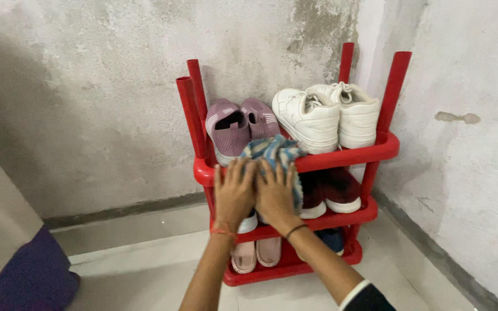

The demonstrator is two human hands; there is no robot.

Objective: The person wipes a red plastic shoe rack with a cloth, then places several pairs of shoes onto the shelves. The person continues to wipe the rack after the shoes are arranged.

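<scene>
The hands [255,193] hide perhaps a shoe on the middle shelf [341,219]; the purple cushion [30,276] is cut off.

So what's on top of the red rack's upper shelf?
On the red rack: mauve slip-on shoes and white sneakers. A blue-cream cloth lies on the front rail under both hands, left hand and right hand, hiding the rail there.
</scene>
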